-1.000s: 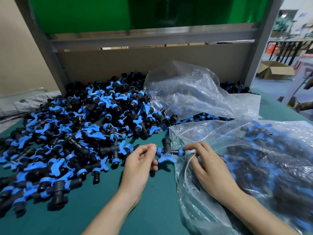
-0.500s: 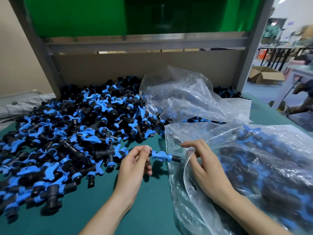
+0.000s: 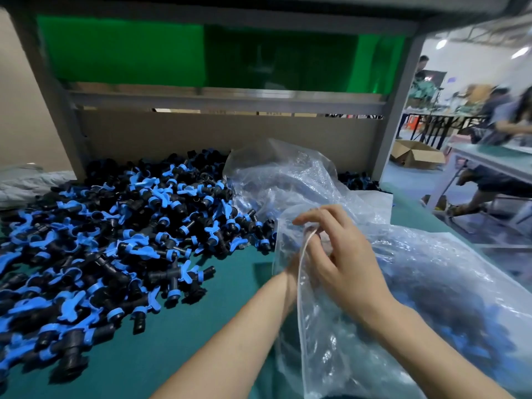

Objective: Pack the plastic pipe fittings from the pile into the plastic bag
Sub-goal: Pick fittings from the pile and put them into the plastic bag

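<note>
Clear plastic hides most of your left hand (image 3: 290,269), which reaches into the mouth of the plastic bag (image 3: 431,298) lying on the green desk (image 3: 230,283), so you cannot tell what its fingers do. Your right hand (image 3: 342,263) rests on the bag's opening, fingers (image 3: 309,216) curled and pinching the film's edge. Black and blue pipe fittings (image 3: 115,240) lie heaped just left, and a second crumpled bag (image 3: 288,182) sits behind, against the cardboard backboard (image 3: 201,136).
</note>
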The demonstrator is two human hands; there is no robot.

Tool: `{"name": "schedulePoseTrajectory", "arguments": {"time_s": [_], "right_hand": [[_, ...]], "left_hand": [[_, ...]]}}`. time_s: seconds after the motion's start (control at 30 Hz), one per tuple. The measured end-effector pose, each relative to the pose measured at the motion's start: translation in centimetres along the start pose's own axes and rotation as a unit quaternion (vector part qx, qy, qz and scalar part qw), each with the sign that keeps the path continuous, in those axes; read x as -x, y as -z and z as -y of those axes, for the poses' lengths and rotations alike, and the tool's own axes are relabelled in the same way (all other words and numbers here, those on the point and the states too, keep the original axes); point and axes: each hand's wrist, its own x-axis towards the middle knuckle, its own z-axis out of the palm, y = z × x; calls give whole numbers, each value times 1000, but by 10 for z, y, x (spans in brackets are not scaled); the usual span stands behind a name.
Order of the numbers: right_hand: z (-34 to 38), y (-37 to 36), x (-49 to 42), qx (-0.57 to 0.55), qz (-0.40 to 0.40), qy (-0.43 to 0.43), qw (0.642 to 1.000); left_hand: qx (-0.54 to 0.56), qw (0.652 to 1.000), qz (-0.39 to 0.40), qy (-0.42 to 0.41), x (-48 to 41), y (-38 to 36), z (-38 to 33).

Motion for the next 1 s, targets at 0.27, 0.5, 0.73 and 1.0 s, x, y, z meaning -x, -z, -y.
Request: {"name": "schedulePoseTrajectory", "arguments": {"time_s": [0.27, 0.5, 0.73, 1.0], "right_hand": [[-19, -20, 13, 13, 42, -17, 999], [-66, -43, 34, 63, 261, -66, 961], [-71, -54, 49, 86, 217, -70, 970], [-69, -62, 58, 206, 260, -37, 943]], "left_hand": [[-134, 977, -161, -34, 28, 44, 15], [-637, 673, -347, -147, 73, 130, 55], [-764, 539, -351, -44, 53, 120, 52], [-816, 480, -314, 70, 52, 112, 44]]}}
